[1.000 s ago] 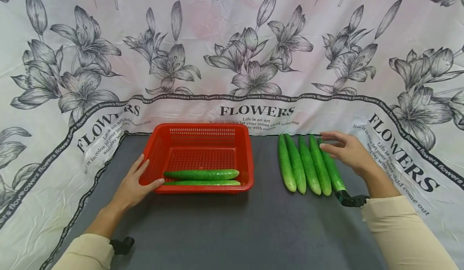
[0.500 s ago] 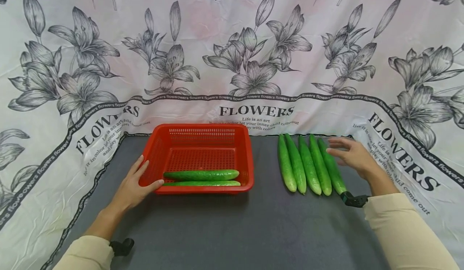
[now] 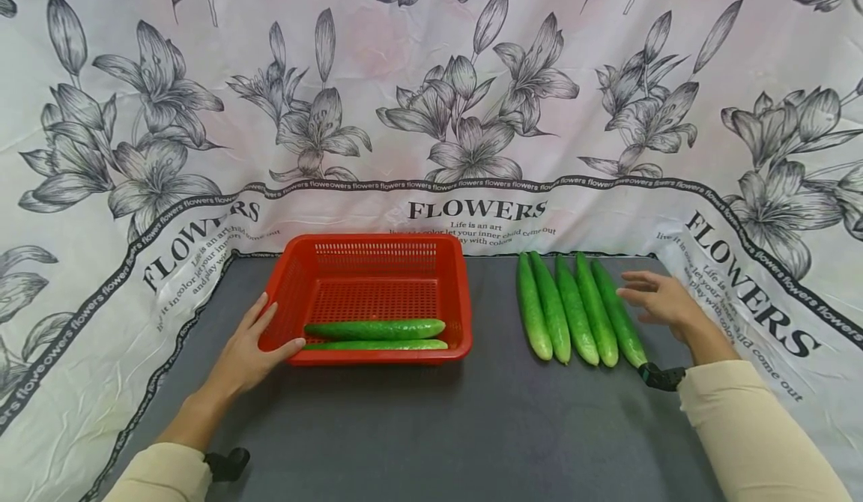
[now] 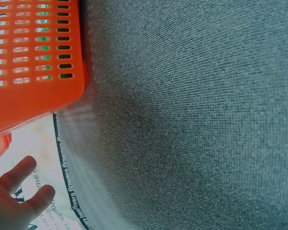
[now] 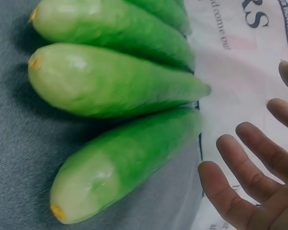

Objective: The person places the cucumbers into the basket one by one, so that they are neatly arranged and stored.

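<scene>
At the left end of the red plastic basket [image 3: 377,355] my left hand [image 3: 244,360] rests with fingers spread, the thumb by the front corner. Inside the basket, two cucumbers [image 3: 374,330] lie lengthwise near the front wall. Several more cucumbers [image 3: 571,309] lie side by side on the grey cloth to the right. Just right of the outermost cucumber [image 5: 125,167], my right hand [image 3: 664,303] hovers with relaxed, parted fingers and holds nothing. The right wrist view shows a gap between the fingertips and that cucumber.
Grey cloth [image 3: 404,434] covers the table. A white curtain printed with flowers [image 3: 472,112] rises behind the basket and cucumbers and wraps round both sides. Dark wrist cameras sit below each hand, the right one [image 3: 662,377] close to the outermost cucumber's near end.
My right hand has drawn back to the right, from above the outermost cucumber to beside it. The left hand, basket and cucumbers stay where they were; the head view tilts slightly.
</scene>
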{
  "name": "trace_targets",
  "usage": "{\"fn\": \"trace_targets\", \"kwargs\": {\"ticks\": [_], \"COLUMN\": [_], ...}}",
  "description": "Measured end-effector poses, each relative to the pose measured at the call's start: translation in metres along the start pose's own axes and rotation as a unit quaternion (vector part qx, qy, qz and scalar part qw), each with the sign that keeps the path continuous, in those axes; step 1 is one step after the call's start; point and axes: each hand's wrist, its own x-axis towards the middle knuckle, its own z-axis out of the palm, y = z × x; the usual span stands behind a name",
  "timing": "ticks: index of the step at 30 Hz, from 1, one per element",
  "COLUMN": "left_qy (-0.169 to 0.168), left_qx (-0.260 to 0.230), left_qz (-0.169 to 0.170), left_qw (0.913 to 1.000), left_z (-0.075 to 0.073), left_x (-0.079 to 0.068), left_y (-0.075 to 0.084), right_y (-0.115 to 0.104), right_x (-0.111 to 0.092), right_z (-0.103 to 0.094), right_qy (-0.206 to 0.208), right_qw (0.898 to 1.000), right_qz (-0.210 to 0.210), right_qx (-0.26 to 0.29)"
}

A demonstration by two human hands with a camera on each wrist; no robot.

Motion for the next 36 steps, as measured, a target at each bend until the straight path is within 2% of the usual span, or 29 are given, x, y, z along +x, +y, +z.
{"fn": "trace_targets", "kwargs": {"ticks": [10, 19, 29, 36], "left_qy": [0.0, 0.002, 0.006, 0.005], "left_qx": [-0.006, -0.002, 0.001, 0.0], "left_qz": [-0.001, -0.003, -0.001, -0.001], "left_qw": [1.0, 1.0, 1.0, 1.0], "left_z": [0.0, 0.0, 0.001, 0.001], "left_x": [-0.001, -0.001, -0.001, -0.001], "left_y": [-0.001, -0.001, 0.0, 0.001], "right_y": [0.025, 0.036, 0.047, 0.051], "right_x": [0.01, 0.015, 0.02, 0.022], "right_z": [0.001, 0.004, 0.009, 0.011], "right_qy": [-0.022, -0.019, -0.021, -0.013], "right_qw": [0.999, 0.998, 0.995, 0.994], "right_qz": [0.034, 0.057, 0.092, 0.109], "right_qx": [0.009, -0.011, 0.022, 0.007]}}
